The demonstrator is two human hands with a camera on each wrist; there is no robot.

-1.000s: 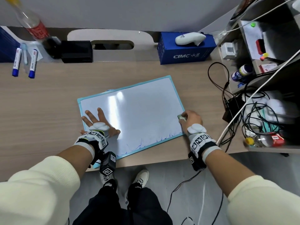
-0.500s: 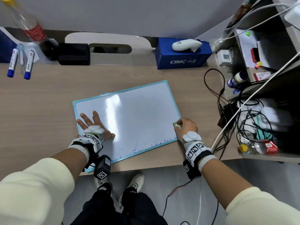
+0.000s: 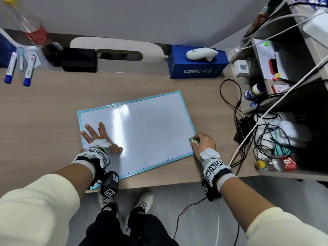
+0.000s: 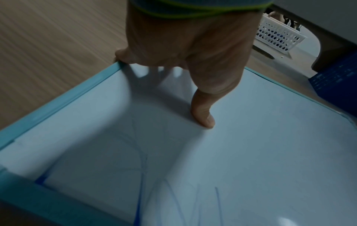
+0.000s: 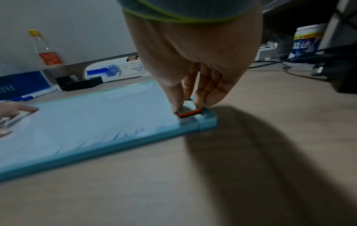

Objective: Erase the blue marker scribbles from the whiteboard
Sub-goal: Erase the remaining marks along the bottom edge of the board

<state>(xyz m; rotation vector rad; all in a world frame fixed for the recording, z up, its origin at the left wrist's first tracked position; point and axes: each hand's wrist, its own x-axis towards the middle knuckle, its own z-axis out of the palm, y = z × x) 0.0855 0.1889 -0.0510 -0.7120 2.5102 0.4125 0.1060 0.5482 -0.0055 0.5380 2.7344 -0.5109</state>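
The board (image 3: 142, 128) lies flat on the table (image 3: 44, 112). The left hand (image 3: 99, 137) presses it with flat fingers. The right hand (image 3: 204, 144) pinches the eraser (image 5: 189, 112) at the near right corner. Sweep left along the near edge, where scribbles (image 3: 170, 157) remain, keeping the eraser flat.

A whiteboard (image 3: 142, 132) lies on the desk (image 3: 44, 107), tilted to its front edge. On the whiteboard's left part rests the left hand (image 3: 99, 139); at its right near corner, the right hand (image 3: 204, 144) holds an eraser (image 3: 193, 140). Behind the whiteboard stands a box (image 3: 197, 68); two markers (image 3: 19, 70) lie far behind-left; cables (image 3: 236, 110) trail to its right.
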